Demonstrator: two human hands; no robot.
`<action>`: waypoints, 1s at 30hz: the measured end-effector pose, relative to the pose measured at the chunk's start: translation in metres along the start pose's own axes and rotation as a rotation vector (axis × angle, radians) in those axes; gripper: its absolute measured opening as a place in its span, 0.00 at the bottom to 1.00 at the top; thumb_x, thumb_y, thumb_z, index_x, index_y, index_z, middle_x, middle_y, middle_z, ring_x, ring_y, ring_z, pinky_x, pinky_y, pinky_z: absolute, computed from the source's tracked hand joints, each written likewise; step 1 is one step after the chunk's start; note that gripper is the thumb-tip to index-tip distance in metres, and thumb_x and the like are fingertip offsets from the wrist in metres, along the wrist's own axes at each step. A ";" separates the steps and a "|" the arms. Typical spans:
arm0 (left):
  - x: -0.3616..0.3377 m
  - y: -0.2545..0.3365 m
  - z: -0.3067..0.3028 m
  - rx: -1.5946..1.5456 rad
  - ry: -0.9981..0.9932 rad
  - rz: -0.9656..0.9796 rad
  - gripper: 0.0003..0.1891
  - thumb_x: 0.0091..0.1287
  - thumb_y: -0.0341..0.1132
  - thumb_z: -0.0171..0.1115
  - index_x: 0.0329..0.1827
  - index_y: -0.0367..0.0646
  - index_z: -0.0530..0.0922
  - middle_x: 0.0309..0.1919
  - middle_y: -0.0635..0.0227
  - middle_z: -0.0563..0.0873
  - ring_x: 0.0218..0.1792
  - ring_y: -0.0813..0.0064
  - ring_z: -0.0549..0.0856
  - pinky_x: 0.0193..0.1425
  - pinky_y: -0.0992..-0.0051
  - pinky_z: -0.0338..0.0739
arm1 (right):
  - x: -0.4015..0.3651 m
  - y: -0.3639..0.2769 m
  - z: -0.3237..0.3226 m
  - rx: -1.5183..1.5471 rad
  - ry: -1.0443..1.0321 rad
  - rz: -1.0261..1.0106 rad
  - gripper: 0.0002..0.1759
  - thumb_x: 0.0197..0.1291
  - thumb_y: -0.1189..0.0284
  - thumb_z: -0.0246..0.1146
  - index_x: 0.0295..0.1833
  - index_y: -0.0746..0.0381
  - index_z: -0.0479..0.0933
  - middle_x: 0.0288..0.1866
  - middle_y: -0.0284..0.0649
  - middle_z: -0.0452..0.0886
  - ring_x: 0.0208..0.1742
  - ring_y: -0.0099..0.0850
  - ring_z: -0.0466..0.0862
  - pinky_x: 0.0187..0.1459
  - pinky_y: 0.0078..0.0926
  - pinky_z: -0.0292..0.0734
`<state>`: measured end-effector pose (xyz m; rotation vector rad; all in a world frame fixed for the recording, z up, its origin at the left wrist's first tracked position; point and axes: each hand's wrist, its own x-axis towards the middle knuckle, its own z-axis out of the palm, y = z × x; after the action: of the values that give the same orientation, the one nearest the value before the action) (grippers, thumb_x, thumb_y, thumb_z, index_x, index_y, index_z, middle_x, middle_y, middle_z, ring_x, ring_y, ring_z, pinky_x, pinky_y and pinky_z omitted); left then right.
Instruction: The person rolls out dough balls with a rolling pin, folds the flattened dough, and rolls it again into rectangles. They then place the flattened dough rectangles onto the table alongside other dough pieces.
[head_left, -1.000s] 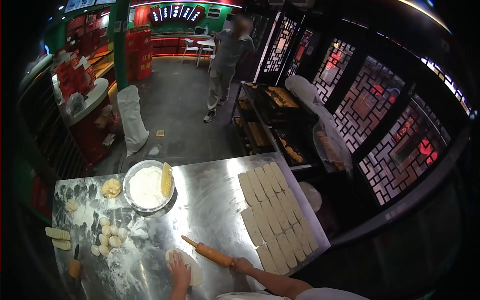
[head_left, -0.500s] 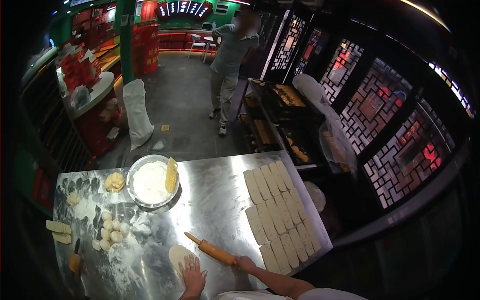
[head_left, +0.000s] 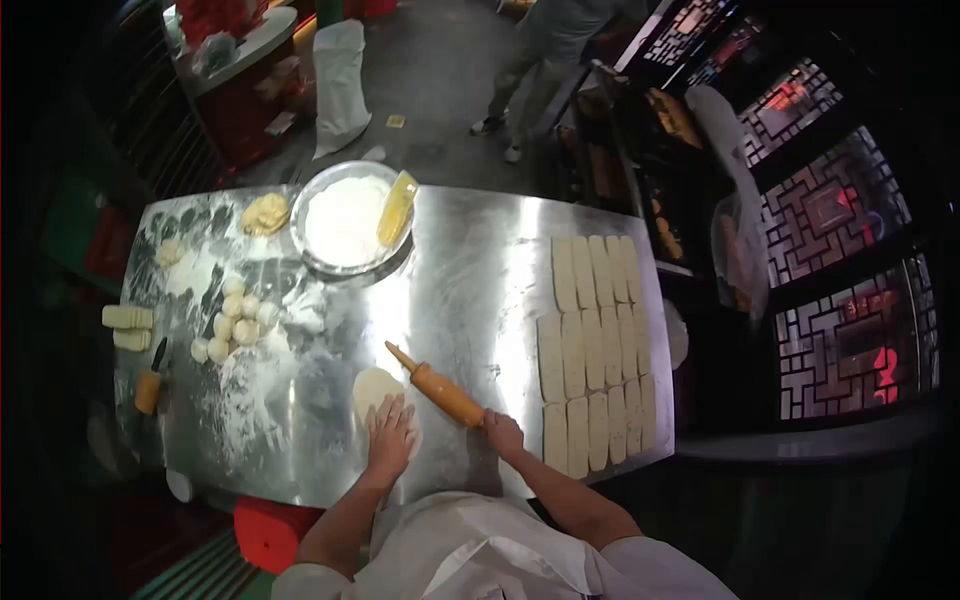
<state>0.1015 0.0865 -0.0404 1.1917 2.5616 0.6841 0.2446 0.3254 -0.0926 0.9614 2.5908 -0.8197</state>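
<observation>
Left hand (head_left: 392,428) lay spread on flat dough (head_left: 375,385) | right hand (head_left: 503,436) gripped rolling pin (head_left: 447,394) | dough seemed liable to tear if pressing dragged it across the metal table (head_left: 465,290)

Rolling pin (head_left: 447,395), centre: orange-brown. Dough sheet (head_left: 374,387), lower centre: pale cream. Dough strips (head_left: 572,355), right: greyish beige, faintly speckled. Flour (head_left: 345,222), upper centre-left: white. Lattice panels (head_left: 838,208), far right: dark angular fretwork.

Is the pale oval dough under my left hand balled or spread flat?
Spread flat: the oval dough lies as a thin sheet on the shiny metal table, bare left hand on top.
</observation>
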 end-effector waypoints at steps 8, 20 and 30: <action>-0.045 -0.043 -0.076 -0.040 0.375 -0.283 0.15 0.66 0.30 0.58 0.54 0.41 0.80 0.55 0.58 0.80 0.63 0.57 0.75 0.67 0.56 0.64 | -0.017 -0.065 -0.046 -0.218 0.035 -0.428 0.19 0.74 0.60 0.53 0.37 0.55 0.86 0.21 0.45 0.82 0.22 0.43 0.83 0.27 0.41 0.78; 0.048 -0.122 -0.039 0.182 0.238 -0.657 0.22 0.75 0.45 0.51 0.31 0.42 0.87 0.30 0.53 0.88 0.35 0.51 0.85 0.55 0.56 0.71 | 0.132 -0.143 -0.029 -0.212 0.316 -0.618 0.22 0.72 0.60 0.55 0.25 0.58 0.77 0.17 0.45 0.79 0.19 0.44 0.81 0.24 0.42 0.76; 0.124 -0.153 -0.073 0.176 0.211 -0.790 0.20 0.74 0.46 0.51 0.38 0.40 0.86 0.38 0.57 0.89 0.44 0.53 0.86 0.57 0.55 0.72 | 0.213 -0.182 -0.040 -0.336 0.380 -0.594 0.23 0.73 0.58 0.54 0.26 0.59 0.78 0.18 0.47 0.81 0.20 0.45 0.83 0.25 0.42 0.78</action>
<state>-0.1078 0.0735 -0.0566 0.0671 2.9687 0.4080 -0.0369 0.3453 -0.0735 0.2607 3.2639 -0.3000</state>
